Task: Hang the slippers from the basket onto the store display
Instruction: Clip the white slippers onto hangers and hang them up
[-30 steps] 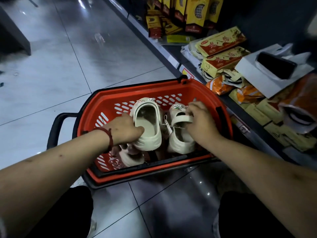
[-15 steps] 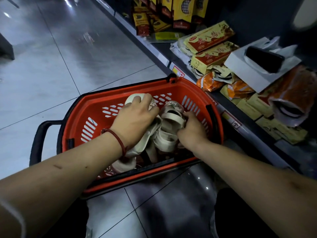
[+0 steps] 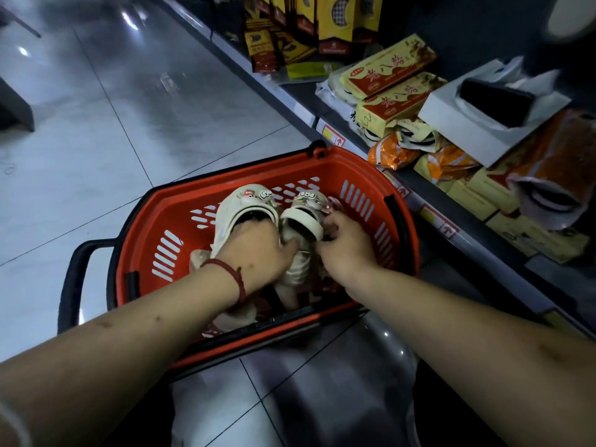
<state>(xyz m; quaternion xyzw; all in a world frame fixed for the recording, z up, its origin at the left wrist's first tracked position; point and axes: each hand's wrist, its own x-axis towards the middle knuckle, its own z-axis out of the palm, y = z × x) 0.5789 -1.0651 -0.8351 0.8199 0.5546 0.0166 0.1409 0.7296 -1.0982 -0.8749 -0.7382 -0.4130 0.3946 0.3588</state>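
Yellow-red boxes [image 3: 387, 72] are stacked at right, orange packets [image 3: 392, 153] tucked just below them. A black item [image 3: 496, 101] is laid on a white box [image 3: 467, 133]. Glossy gray tiles [image 3: 129, 108] are seen left.

Slippers [image 3: 245, 208] in basket [image 3: 358, 175] on floor [image 3: 129, 130]; shelf [image 3: 300, 101] right of it (boxes [image 3: 390, 71] on shelf).

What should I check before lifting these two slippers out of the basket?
1. Left hand grips left slipper: ok.
2. Right hand grips right slipper: cannot tell, fingers curl beside it.
3. The two slippers tied together: cannot tell.
4. Spare slipper lower in the basket free of them: cannot tell.
5. Display hook in view: not ok, only a shelf shows.
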